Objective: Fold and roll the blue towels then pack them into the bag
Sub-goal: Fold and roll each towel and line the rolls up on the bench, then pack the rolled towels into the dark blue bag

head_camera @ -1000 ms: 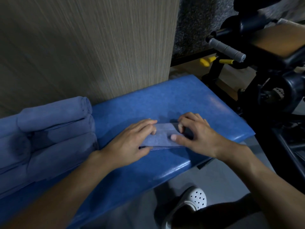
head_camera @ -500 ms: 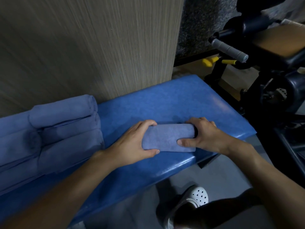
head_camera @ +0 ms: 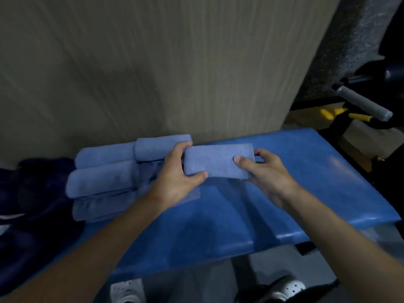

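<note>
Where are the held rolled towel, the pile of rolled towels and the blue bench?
rolled towel [head_camera: 214,160], head view, middle of its front face.
pile of rolled towels [head_camera: 102,178], head view, side of a middle roll.
blue bench [head_camera: 317,171], head view, bare padded top.

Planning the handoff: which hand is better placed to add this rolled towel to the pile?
Probably the left hand: it grips the towel on the side where the pile lies.
</note>
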The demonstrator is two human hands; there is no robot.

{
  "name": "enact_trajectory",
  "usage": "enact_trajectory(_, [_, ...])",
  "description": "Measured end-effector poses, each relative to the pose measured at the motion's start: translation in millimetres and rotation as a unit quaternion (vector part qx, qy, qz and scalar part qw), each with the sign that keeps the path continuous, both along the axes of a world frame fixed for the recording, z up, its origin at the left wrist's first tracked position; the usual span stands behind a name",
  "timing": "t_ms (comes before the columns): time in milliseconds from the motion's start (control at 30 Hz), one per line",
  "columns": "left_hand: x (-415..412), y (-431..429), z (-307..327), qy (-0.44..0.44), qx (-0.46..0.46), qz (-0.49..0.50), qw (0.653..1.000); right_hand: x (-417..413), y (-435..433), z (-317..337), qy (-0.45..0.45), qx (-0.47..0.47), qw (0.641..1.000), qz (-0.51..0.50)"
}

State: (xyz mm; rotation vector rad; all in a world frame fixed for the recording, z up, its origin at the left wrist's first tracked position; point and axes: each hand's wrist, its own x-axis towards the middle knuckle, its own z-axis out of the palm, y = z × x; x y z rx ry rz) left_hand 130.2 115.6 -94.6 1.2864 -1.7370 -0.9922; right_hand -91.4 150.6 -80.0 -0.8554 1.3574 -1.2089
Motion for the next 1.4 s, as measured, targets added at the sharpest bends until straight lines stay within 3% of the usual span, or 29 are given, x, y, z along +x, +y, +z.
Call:
enact_trajectory(133, [50, 5, 16, -0.062, -0.073, 0.077, 0.992, 55, -24, 15, -0.046, 0.033, 0.998, 0.018])
enact_trajectory(267, [105, 7, 20, -0.194, -0.182, 0.119, 0.957, 91, -38, 11, -0.054, 0.064, 0.995, 0.050])
enact_trajectory(400, [144, 7, 1, -0.325, -0.184, 0.110, 0.921, 109, -44, 5, -0.027, 0.062, 0.995, 0.077])
enact_trajectory(533, [154, 8, -13, -0.367, -0.152, 0.108, 0.911, 116, -47, -3, 0.113, 0.036, 0.990, 0.078])
enact_trajectory(633, [147, 5, -15, -0.391, -0.117, 0.115, 0.906, 120, -49, -13, 0.246, 0.011, 0.967, 0.065])
enact_trajectory(733, [141, 4, -18, -0.429, -0.099, 0.112, 0.891, 122, -49, -20, 0.318, -0.018, 0.948, 0.024])
enact_trajectory(833, [140, 2, -17, -0.447, -0.089, 0.110, 0.883, 123, -46, -21, 0.418, -0.040, 0.907, 0.026])
enact_trajectory(933, [140, 4, -13, -0.447, -0.089, 0.099, 0.885, 124, -44, -16, 0.458, -0.018, 0.889, 0.022])
enact_trajectory(1000, [145, 10, -4, -0.424, -0.109, 0.096, 0.894, 128, -41, -7, 0.476, -0.062, 0.877, -0.012])
enact_trajectory(1100, [170, 19, 13, -0.392, -0.129, 0.112, 0.904, 144, -39, 13, 0.477, -0.156, 0.865, -0.026])
enact_trajectory(1233, [232, 34, 30, -0.391, -0.117, 0.144, 0.901, 199, -41, 33, 0.426, -0.248, 0.869, 0.035])
enact_trajectory(1333, [291, 48, 41, -0.417, -0.118, 0.167, 0.886, 259, -29, 44, 0.360, -0.286, 0.881, 0.114])
enact_trajectory(1400, [337, 57, 49, -0.447, -0.079, 0.168, 0.875, 302, -18, 44, 0.352, -0.292, 0.869, 0.189])
